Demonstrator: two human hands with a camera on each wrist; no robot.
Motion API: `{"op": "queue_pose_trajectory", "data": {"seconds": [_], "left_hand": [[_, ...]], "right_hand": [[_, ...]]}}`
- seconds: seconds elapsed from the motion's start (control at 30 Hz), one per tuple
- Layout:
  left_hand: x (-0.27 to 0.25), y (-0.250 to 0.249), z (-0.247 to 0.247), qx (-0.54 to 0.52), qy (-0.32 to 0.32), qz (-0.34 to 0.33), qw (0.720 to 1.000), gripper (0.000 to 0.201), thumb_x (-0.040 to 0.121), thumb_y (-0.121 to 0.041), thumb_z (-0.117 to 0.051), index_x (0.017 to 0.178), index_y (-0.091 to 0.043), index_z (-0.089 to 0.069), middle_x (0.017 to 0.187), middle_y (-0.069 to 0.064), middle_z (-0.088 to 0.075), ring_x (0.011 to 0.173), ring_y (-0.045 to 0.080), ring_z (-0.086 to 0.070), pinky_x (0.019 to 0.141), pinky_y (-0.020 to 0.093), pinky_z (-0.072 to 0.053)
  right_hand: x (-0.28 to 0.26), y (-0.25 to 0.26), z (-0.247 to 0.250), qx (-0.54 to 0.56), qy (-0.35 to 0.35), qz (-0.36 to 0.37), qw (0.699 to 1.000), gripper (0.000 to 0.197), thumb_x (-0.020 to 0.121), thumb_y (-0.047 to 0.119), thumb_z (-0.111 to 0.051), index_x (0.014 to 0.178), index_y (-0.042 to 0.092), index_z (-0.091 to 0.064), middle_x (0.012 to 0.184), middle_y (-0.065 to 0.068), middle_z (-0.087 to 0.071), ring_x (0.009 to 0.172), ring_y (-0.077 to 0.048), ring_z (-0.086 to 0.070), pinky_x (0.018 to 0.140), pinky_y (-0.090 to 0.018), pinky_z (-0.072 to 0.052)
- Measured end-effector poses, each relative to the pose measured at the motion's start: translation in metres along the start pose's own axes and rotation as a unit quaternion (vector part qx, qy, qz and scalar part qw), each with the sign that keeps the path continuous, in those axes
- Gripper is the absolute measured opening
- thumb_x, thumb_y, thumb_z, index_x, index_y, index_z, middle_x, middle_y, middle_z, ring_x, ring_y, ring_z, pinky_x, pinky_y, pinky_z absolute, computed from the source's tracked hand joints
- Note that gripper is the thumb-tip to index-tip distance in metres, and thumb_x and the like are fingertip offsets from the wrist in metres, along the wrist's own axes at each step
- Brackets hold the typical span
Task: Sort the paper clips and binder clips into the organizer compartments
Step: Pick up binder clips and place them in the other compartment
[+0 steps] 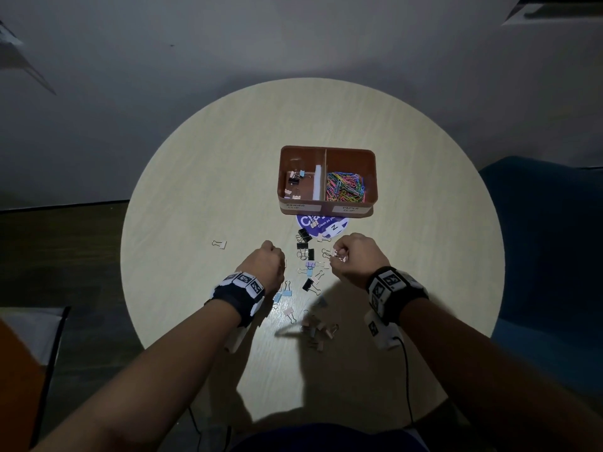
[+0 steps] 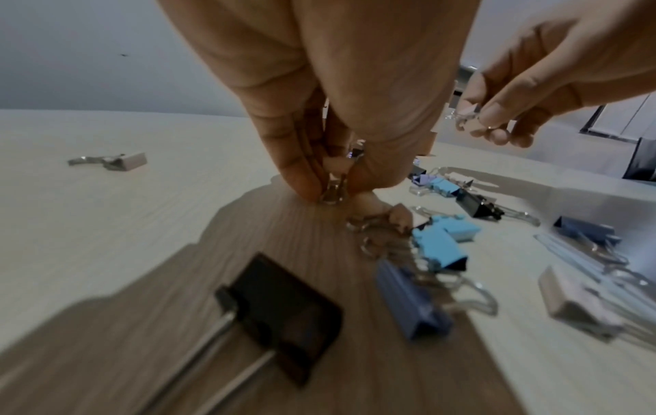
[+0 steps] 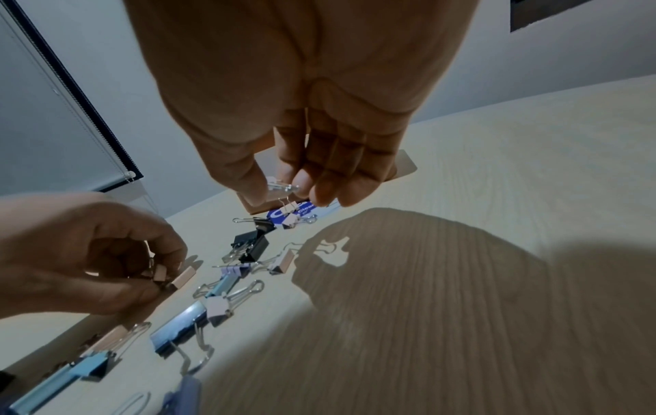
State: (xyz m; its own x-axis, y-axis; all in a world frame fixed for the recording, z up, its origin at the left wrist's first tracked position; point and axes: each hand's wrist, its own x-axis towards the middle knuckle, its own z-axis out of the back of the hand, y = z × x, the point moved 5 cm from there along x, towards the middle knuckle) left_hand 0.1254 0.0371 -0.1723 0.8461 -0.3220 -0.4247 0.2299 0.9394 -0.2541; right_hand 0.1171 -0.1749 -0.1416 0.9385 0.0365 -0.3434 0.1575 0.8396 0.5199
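Observation:
A brown organizer (image 1: 326, 151) stands at the table's middle; its left compartment holds a few binder clips (image 1: 293, 181), its right a heap of coloured paper clips (image 1: 346, 187). Between my hands several binder clips (image 1: 308, 256) in black, blue, lilac and pink lie scattered. My left hand (image 1: 269, 261) pinches a small pink binder clip (image 2: 335, 179) just above the table. My right hand (image 1: 350, 259) pinches another small pale binder clip (image 3: 280, 185) above the table. A lone pink clip (image 1: 219, 244) lies off to the left.
The round pale wooden table (image 1: 195, 190) has a purple round sticker (image 1: 321, 225) just before the organizer. More pink clips (image 1: 316, 327) are heaped near the front, between my forearms. A blue chair (image 1: 548, 239) stands at the right; a cable (image 1: 406, 370) hangs from my right wrist.

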Motion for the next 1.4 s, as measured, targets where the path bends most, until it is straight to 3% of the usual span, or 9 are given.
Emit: {"op": "queue_pose_trajectory", "data": {"seconds": [0.27, 0.4, 0.67, 0.73, 0.83, 1.0, 1.13, 1.27, 1.4], "left_hand": [[0.000, 0.001, 0.004, -0.024, -0.012, 0.007, 1.000, 0.031, 0.088, -0.017, -0.059, 0.119, -0.014, -0.059, 0.109, 0.009, -0.057, 0.093, 0.030, -0.062, 0.076, 0.033, -0.052], [-0.002, -0.004, 0.002, -0.013, -0.012, -0.026, 0.999, 0.025, 0.090, -0.014, -0.056, 0.114, -0.017, -0.063, 0.106, 0.008, -0.056, 0.087, 0.030, -0.063, 0.073, 0.033, -0.054], [-0.001, -0.012, 0.005, 0.046, 0.023, -0.015, 0.999, 0.024, 0.088, -0.012, -0.060, 0.112, -0.006, -0.062, 0.104, 0.011, -0.057, 0.084, 0.030, -0.064, 0.074, 0.036, -0.055], [-0.002, -0.015, 0.014, 0.026, -0.011, -0.003, 1.000, 0.022, 0.090, -0.018, -0.056, 0.107, -0.007, -0.064, 0.098, 0.009, -0.058, 0.078, 0.027, -0.062, 0.069, 0.032, -0.053], [-0.005, -0.024, 0.049, -0.052, -0.116, 0.008, 0.992, 0.023, 0.094, -0.028, -0.052, 0.101, -0.010, -0.064, 0.093, 0.005, -0.058, 0.070, 0.019, -0.053, 0.065, 0.025, -0.047], [0.011, -0.038, 0.131, -0.106, -0.227, -0.030, 0.968, 0.024, 0.091, -0.015, -0.059, 0.113, -0.005, -0.063, 0.107, 0.013, -0.059, 0.090, 0.027, -0.060, 0.075, 0.027, -0.043], [0.041, -0.039, 0.153, -0.097, -0.203, -0.024, 0.974, 0.032, 0.090, -0.014, -0.058, 0.121, -0.009, -0.061, 0.113, 0.017, -0.058, 0.102, 0.035, -0.059, 0.083, 0.038, -0.047], [0.054, -0.039, 0.152, -0.106, -0.176, -0.021, 0.978, 0.037, 0.090, -0.015, -0.058, 0.126, -0.011, -0.060, 0.116, 0.016, -0.060, 0.107, 0.035, -0.059, 0.088, 0.037, -0.049], [0.049, -0.026, 0.145, -0.123, -0.188, -0.011, 0.974, 0.023, 0.090, -0.010, -0.058, 0.111, -0.007, -0.066, 0.109, 0.016, -0.060, 0.100, 0.033, -0.059, 0.083, 0.035, -0.049]], "right_hand": [[-0.003, -0.003, -0.010, 0.001, 0.026, -0.021, 0.999, 0.013, 0.082, 0.031, -0.066, 0.093, 0.025, -0.066, 0.091, 0.009, -0.057, 0.082, -0.010, -0.056, 0.073, -0.026, -0.047], [-0.005, -0.004, -0.013, 0.001, 0.034, -0.026, 0.999, 0.011, 0.082, 0.031, -0.066, 0.092, 0.026, -0.066, 0.093, 0.008, -0.058, 0.082, -0.011, -0.057, 0.074, -0.026, -0.049], [-0.007, -0.002, -0.007, 0.002, 0.023, -0.013, 1.000, 0.012, 0.082, 0.031, -0.066, 0.093, 0.025, -0.066, 0.092, 0.007, -0.058, 0.082, -0.010, -0.056, 0.072, -0.025, -0.045], [-0.005, 0.003, 0.000, 0.007, 0.010, -0.004, 1.000, 0.010, 0.082, 0.031, -0.066, 0.090, 0.025, -0.065, 0.092, 0.007, -0.058, 0.082, -0.011, -0.057, 0.072, -0.026, -0.047], [0.003, 0.024, 0.019, 0.005, -0.026, 0.032, 0.999, 0.008, 0.083, 0.031, -0.066, 0.087, 0.025, -0.064, 0.093, 0.005, -0.059, 0.082, -0.014, -0.056, 0.073, -0.027, -0.047], [0.036, 0.067, 0.056, 0.019, -0.105, 0.083, 0.991, 0.010, 0.086, 0.026, -0.067, 0.095, 0.020, -0.067, 0.095, 0.003, -0.059, 0.088, -0.015, -0.058, 0.077, -0.027, -0.047], [0.066, 0.088, 0.074, 0.014, -0.124, 0.079, 0.989, 0.020, 0.085, 0.022, -0.071, 0.103, 0.013, -0.071, 0.103, -0.006, -0.064, 0.094, -0.020, -0.061, 0.084, -0.029, -0.050], [0.076, 0.095, 0.077, 0.012, -0.102, 0.070, 0.992, 0.027, 0.086, 0.022, -0.070, 0.111, 0.011, -0.072, 0.110, -0.011, -0.067, 0.101, -0.025, -0.064, 0.089, -0.029, -0.050], [0.065, 0.094, 0.079, 0.036, -0.118, 0.082, 0.989, 0.018, 0.090, 0.012, -0.062, 0.104, 0.010, -0.074, 0.106, -0.007, -0.068, 0.095, -0.019, -0.062, 0.086, -0.025, -0.047]]}}
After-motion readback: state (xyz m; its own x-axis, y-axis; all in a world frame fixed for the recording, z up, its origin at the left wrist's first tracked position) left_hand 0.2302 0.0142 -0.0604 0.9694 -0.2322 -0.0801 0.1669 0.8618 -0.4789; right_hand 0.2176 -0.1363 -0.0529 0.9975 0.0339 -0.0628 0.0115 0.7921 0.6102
